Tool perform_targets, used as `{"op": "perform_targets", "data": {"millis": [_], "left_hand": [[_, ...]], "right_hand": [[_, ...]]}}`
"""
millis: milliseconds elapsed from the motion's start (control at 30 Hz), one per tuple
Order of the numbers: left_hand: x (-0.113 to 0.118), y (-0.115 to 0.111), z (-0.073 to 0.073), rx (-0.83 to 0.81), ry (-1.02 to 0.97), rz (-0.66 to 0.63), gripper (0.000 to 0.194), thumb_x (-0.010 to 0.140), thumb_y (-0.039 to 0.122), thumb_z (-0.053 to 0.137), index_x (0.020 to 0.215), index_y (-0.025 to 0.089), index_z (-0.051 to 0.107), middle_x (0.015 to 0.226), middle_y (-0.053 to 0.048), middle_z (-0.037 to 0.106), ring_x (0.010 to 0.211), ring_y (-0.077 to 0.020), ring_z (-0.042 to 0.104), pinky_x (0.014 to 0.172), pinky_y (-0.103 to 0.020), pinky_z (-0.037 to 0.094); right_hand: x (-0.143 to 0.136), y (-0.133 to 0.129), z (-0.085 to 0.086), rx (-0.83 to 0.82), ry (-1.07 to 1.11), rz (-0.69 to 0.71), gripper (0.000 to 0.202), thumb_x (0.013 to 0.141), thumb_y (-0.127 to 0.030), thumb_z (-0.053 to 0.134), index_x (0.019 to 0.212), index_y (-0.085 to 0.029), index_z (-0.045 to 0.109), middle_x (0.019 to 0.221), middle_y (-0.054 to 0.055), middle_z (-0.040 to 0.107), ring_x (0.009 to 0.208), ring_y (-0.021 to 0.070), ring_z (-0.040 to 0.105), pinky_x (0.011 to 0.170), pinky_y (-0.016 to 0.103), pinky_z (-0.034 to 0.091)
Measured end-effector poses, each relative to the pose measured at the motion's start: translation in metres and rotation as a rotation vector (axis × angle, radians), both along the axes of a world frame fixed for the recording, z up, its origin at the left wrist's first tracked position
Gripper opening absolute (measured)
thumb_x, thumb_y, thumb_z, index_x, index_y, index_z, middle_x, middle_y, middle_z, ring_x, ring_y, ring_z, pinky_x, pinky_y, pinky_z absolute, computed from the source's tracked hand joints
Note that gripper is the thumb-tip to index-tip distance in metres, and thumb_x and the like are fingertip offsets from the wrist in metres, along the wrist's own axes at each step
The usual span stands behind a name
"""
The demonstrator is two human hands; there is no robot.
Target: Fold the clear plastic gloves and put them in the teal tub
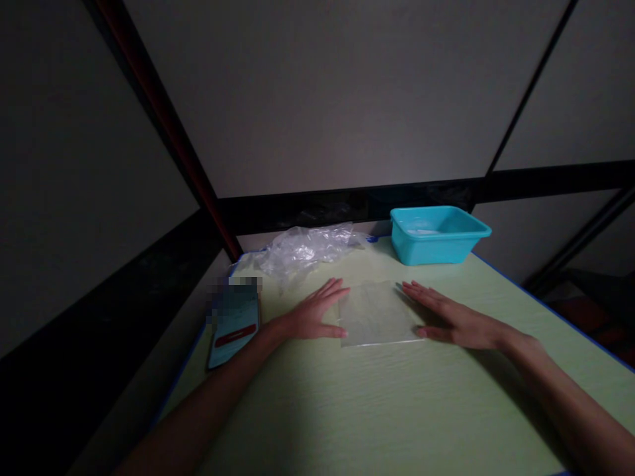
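Observation:
A clear, flat plastic bag (pixel 380 314) lies on the pale green table (pixel 347 410) between my two hands. My left hand (pixel 317 314) is at the bag's left edge, its fingers stretched out and the thumb tip by the lower left corner. At the right edge is my right hand (pixel 446 317), fingers extended, with the thumb near the lower right corner. Neither hand grips anything. Behind the bag, to the left, sits a crumpled heap of clear plastic (pixel 310 248).
A turquoise basin (pixel 436 248) with something whitish inside stands at the table's back right. At the left edge lies a bluish flat case or booklet (pixel 235 327) with a red strip, partly pixelated. A grey panelled wall (pixel 342 99) rises behind the table.

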State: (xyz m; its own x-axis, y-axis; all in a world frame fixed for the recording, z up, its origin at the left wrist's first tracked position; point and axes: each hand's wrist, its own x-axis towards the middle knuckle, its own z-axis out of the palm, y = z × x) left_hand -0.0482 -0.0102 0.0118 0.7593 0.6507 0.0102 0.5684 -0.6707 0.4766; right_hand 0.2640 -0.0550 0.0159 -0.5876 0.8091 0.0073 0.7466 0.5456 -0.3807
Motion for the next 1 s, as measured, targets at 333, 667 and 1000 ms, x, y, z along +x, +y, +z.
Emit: {"op": "perform_targets", "data": {"millis": [333, 667, 1000], "left_hand": [[0.005, -0.005, 0.006, 0.156, 0.077, -0.041, 0.089, 0.062, 0.053, 0.065, 0.134, 0.022, 0.022, 0.143, -0.01, 0.003, 0.129, -0.0266, -0.002, 0.103, -0.045, 0.01], [0.015, -0.018, 0.023, 0.144, 0.071, -0.24, 0.057, 0.067, 0.04, 0.065, 0.12, 0.028, 0.047, 0.141, -0.004, 0.018, 0.129, -0.0256, 0.012, 0.102, -0.042, 0.015], [0.032, -0.045, 0.043, 0.313, 0.208, -0.313, 0.017, 0.066, 0.031, 0.063, 0.073, 0.018, 0.057, 0.085, -0.003, 0.058, 0.08, -0.0187, 0.055, 0.073, -0.028, 0.041]], "right_hand": [[0.008, 0.008, -0.006, 0.065, 0.008, -0.037, 0.082, 0.074, -0.053, 0.051, 0.136, -0.015, 0.014, 0.141, 0.013, 0.015, 0.128, 0.0263, 0.014, 0.102, 0.046, 0.02], [0.003, 0.008, 0.0, 0.204, 0.073, -0.062, 0.074, 0.072, -0.047, 0.056, 0.132, -0.015, 0.028, 0.137, 0.014, 0.028, 0.123, 0.027, 0.028, 0.098, 0.045, 0.027], [-0.011, -0.014, 0.029, 0.175, -0.02, 0.238, 0.019, 0.082, -0.021, 0.048, 0.073, -0.018, 0.064, 0.071, 0.003, 0.057, 0.073, 0.0153, 0.054, 0.067, 0.028, 0.042]]}}
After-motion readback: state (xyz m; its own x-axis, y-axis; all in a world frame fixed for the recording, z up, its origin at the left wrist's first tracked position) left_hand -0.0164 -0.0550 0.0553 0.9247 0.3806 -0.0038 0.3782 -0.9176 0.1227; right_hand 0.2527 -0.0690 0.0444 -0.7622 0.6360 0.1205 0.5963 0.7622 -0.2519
